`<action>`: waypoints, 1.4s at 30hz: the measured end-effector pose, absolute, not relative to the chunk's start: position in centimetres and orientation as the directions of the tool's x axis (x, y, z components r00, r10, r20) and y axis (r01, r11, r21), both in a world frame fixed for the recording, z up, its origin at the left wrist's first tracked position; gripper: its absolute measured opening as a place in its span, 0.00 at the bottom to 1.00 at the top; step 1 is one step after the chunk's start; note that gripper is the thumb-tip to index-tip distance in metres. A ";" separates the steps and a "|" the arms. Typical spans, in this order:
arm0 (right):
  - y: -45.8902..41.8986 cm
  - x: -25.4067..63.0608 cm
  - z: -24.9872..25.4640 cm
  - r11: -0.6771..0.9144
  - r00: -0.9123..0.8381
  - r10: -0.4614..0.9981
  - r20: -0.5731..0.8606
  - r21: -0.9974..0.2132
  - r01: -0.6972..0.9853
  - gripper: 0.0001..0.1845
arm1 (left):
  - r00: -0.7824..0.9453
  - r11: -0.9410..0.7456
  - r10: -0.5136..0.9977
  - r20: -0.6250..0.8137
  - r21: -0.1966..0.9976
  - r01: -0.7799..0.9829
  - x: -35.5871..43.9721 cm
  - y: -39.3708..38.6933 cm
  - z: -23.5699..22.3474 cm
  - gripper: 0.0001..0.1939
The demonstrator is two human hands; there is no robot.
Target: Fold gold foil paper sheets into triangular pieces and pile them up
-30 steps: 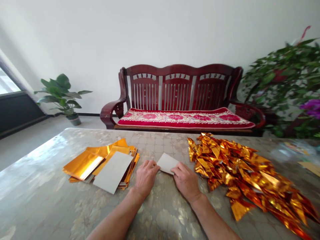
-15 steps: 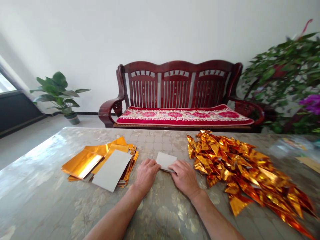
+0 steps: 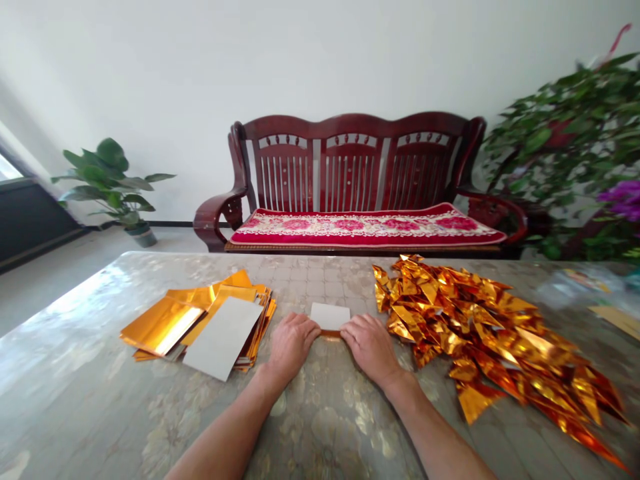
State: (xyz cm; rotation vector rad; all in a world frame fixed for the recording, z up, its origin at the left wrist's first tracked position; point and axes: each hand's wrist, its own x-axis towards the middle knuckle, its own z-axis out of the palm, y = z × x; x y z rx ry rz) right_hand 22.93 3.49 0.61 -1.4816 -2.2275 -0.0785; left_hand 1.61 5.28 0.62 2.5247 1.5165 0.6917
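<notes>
In the head view, my left hand (image 3: 295,339) and right hand (image 3: 369,343) pinch the sheet (image 3: 330,316) on the worktop (image 3: 323,427), covering its near corners. Left of the sheet, a stack (image 3: 224,337) mostly hides its lower layers; far right of it, plastic (image 3: 575,285) blurs beyond my recognition.

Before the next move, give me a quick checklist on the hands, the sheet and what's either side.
1. Left hand on the sheet at its left end: ok.
2. Right hand on its right end: ok.
3. Gold strip showing along the near edge: ok.
4. Crease sharp end to end: cannot tell, fingers cover both ends.
5. Stack squared up: not ok, fanned askew.
6. Foil pile apart from the sheet: ok.
</notes>
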 end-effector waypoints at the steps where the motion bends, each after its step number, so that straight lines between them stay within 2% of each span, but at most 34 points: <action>1: 3.6 22.9 0.6 0.409 -0.305 0.864 0.401 -0.205 0.889 0.08 | 0.380 -0.478 0.869 0.317 0.341 0.809 1.6 5.4 0.6 0.14; 7: 3.8 22.6 0.5 0.376 -0.255 0.877 0.406 -0.252 0.891 0.07 | 0.306 -0.402 0.908 0.288 0.387 0.830 1.6 5.9 0.2 0.12; 16: 3.9 22.2 0.5 0.308 -0.211 0.900 0.382 -0.213 0.927 0.05 | 0.298 -0.359 0.921 0.251 0.248 0.900 2.0 5.9 0.7 0.14; 22: 4.0 22.2 0.4 0.293 -0.198 0.898 0.394 -0.197 0.936 0.08 | 0.300 -0.394 0.906 0.298 0.342 0.853 1.7 5.7 0.3 0.08; 28: 4.1 22.2 0.3 0.294 -0.202 0.902 0.381 -0.202 0.934 0.07 | 0.328 -0.452 0.885 0.331 0.434 0.780 1.5 5.8 -0.2 0.08; 33: 4.2 22.2 0.3 0.282 -0.196 0.913 0.356 -0.207 0.937 0.05 | 0.260 -0.376 0.924 0.281 0.540 0.753 1.6 6.1 -0.6 0.10; 36: 4.1 22.1 0.4 0.279 -0.190 0.915 0.355 -0.217 0.936 0.05 | 0.236 -0.332 0.941 0.242 0.536 0.776 1.9 6.2 -0.6 0.10; 42: 4.2 21.9 0.6 0.251 -0.160 0.925 0.344 -0.239 0.938 0.05 | 0.225 -0.291 0.955 0.195 0.451 0.844 2.5 6.1 0.0 0.10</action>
